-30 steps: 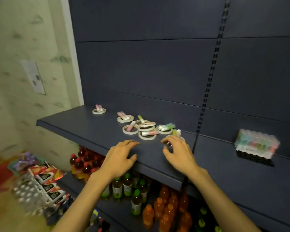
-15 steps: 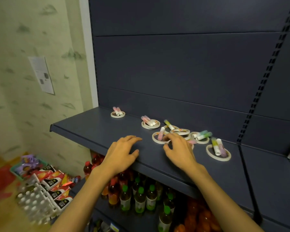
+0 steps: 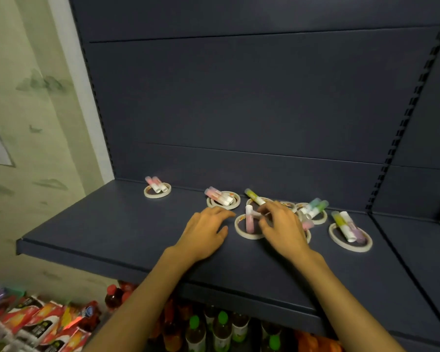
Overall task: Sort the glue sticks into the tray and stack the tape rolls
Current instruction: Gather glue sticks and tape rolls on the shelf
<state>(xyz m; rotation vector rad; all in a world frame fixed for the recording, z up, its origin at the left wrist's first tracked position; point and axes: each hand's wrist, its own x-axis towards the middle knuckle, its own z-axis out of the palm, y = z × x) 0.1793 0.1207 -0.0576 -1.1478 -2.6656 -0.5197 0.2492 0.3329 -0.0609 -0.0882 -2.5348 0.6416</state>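
Both hands over the dark shelf, right hand at a pink glue stick on a tape roll.

Nearest, bottles are seen on the lower shelf. The left hand is laid flat on the shelf, fingers relaxed, nothing held. The right hand is curled at the upper end of the pink glue stick, fingertips touching it; a full grasp cannot be confirmed. That stick lies across the near tape roll, long axis near-to-far, white cap end pointing away toward the back panel. To the right, two sticks lie on another roll, axes diagonal. Further back, pairs rest on a middle roll and the far-left roll. Compared with half a second ago, the right hand's fingers are seen closed in on the pink stick rather than over the rolls behind it; the left hand is unchanged.
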